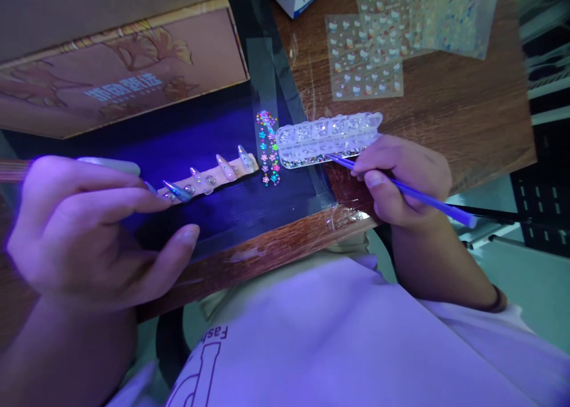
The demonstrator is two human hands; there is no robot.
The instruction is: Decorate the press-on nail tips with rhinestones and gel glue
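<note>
The pale strip (219, 179) of false nails (227, 167) lies on the dark mat (285, 214), slanting up toward the right, its near end under the left hand (89, 229). I count 5 nails standing off it, the glossy ones tipped to 1 side, perhaps spaced so each can be reached alone. The left index fingertip seems to rest at that end, probably to steady it; the thumb stands well apart, so nothing looks pinched, though I can't tell what the curled fingers behind do.

Just right of the strip is a clear sheet of flower gems (266, 156), and against it the clear gem case (323, 139), its compartments uncovered, close enough for a short reach. The right hand (401, 172) has a blue stick (427, 201) pinched between thumb and fingers, closed like a pen grip, low on the shaft, likely for fine control. Its tip is over the case's near row of small coloured gems; whether it touches 1, I can't tell.

Farther out, cartoon sticker sheets (365, 57) overlap on the wooden table (467, 98), beyond the working spot. A leaf-patterned box (129, 80) sits behind the strip.
</note>
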